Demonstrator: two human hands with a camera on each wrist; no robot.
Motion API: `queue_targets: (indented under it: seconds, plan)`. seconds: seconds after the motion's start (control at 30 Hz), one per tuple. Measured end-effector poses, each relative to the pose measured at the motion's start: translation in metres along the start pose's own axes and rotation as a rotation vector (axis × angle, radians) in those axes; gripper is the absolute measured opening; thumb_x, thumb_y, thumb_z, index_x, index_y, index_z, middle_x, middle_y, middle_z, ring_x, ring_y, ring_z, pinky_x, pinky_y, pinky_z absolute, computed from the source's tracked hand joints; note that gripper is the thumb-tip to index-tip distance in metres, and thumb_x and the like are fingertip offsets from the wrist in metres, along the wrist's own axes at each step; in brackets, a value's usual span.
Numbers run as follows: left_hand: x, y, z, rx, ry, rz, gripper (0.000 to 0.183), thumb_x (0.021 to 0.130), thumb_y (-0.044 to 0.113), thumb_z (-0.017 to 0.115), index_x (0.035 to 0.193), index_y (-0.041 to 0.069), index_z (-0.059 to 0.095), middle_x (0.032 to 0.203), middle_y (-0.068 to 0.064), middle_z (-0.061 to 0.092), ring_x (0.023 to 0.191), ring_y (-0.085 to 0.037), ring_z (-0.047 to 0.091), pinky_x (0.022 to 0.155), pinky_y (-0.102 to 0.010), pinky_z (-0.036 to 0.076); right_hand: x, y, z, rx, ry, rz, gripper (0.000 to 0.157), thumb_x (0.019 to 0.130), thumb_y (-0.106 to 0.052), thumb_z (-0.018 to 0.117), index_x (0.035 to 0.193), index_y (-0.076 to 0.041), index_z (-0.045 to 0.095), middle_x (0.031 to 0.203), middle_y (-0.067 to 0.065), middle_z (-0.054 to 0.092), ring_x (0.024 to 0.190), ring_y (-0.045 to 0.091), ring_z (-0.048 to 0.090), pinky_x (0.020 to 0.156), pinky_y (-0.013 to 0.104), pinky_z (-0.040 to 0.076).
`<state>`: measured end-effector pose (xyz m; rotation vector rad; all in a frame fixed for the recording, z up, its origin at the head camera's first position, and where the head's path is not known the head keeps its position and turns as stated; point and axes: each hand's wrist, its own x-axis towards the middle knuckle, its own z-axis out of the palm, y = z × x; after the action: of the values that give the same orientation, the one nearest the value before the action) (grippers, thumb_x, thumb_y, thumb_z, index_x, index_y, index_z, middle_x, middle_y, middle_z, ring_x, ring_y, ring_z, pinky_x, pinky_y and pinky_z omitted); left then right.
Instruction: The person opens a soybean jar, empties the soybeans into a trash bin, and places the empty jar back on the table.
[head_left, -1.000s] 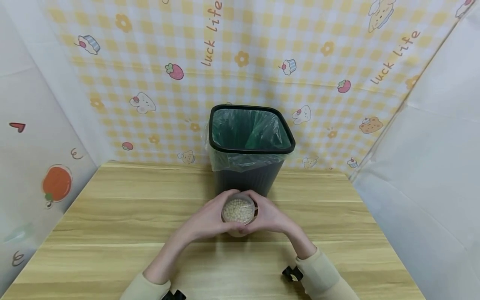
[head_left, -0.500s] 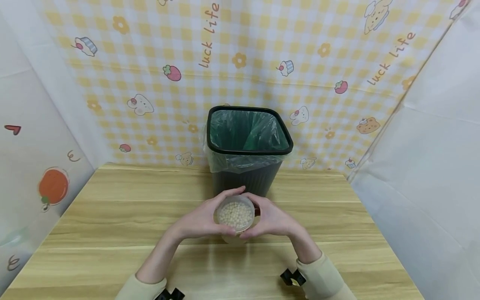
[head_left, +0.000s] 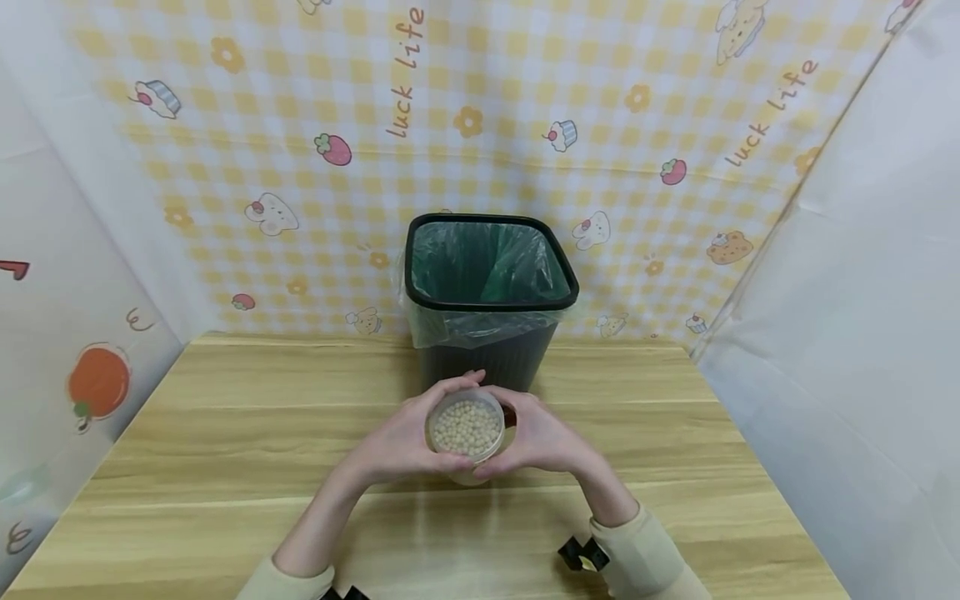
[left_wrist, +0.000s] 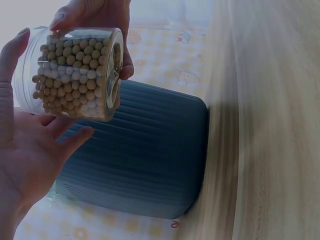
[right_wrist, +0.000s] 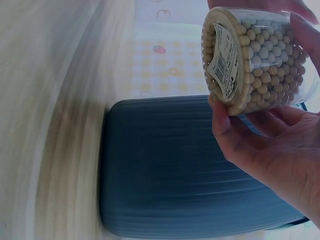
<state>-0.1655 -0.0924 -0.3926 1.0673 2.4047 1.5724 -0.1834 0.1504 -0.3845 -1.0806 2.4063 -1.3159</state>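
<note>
A clear jar (head_left: 468, 427) full of small pale beige balls is held between both hands, in front of a dark bin (head_left: 487, 354). In the head view its round top faces up. My left hand (head_left: 401, 437) curves round the jar's left side, thumb at the near edge. Round the right side curls my right hand (head_left: 547, 437), its fingertips close to those of the left. The left wrist view shows the jar (left_wrist: 75, 72) clear of the wooden table. In the right wrist view a printed label (right_wrist: 225, 62) sits on the jar's base.
The bin, lined with a thin clear bag (head_left: 465, 329) folded over its black rim, stands at the back of the wooden table (head_left: 262, 417). Behind it hangs a yellow checked cloth (head_left: 337, 208). White sheets (head_left: 862, 333) flank the table.
The jar has come up a little toward the head camera and looks larger, still held by both hands. The head view has shifted slightly. The bin stays in place.
</note>
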Motion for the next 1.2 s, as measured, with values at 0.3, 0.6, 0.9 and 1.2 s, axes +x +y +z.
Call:
queue_targets:
  seconds: [0.3, 0.6, 0.9, 1.2]
  plan:
    - [0.0, 0.0, 0.003, 0.039, 0.069, 0.052, 0.083, 0.079, 0.032, 0.09, 0.148, 0.027, 0.044, 0.164, 0.005, 0.042, 0.144, -0.017, 0.05, 0.109, -0.037, 0.047, -0.001, -0.008, -0.001, -0.086, 0.045, -0.003, 0.087, 0.067, -0.031, 0.096, 0.143, -0.016, 0.055, 0.128, -0.002, 0.069, 0.114, 0.013, 0.066, 0.098, 0.03, 0.054]
    - [0.002, 0.004, 0.006, 0.064, 0.1, 0.094, 0.086, 0.076, 0.03, 0.092, 0.148, 0.02, 0.047, 0.161, -0.002, 0.047, 0.14, -0.018, 0.054, 0.11, -0.036, 0.048, -0.005, -0.009, 0.0, -0.082, 0.081, -0.045, 0.09, 0.066, -0.027, 0.098, 0.144, -0.017, 0.055, 0.131, -0.001, 0.069, 0.116, 0.013, 0.066, 0.098, 0.031, 0.054]
    - [0.006, 0.007, 0.016, 0.202, 0.248, 0.035, 0.091, 0.073, 0.037, 0.093, 0.148, 0.016, 0.048, 0.157, 0.006, 0.052, 0.132, -0.013, 0.06, 0.104, -0.042, 0.053, -0.002, -0.008, 0.002, -0.211, 0.182, -0.029, 0.089, 0.067, -0.025, 0.097, 0.144, -0.01, 0.056, 0.14, 0.004, 0.066, 0.124, 0.02, 0.065, 0.103, 0.04, 0.055]
    - [0.005, 0.012, 0.025, 0.208, 0.423, -0.065, 0.095, 0.071, 0.04, 0.094, 0.151, 0.025, 0.045, 0.147, 0.011, 0.059, 0.125, -0.014, 0.063, 0.098, -0.045, 0.054, 0.001, -0.016, 0.015, -0.277, 0.364, -0.04, 0.084, 0.065, -0.023, 0.094, 0.14, -0.012, 0.059, 0.131, 0.003, 0.07, 0.117, 0.018, 0.068, 0.098, 0.04, 0.057]
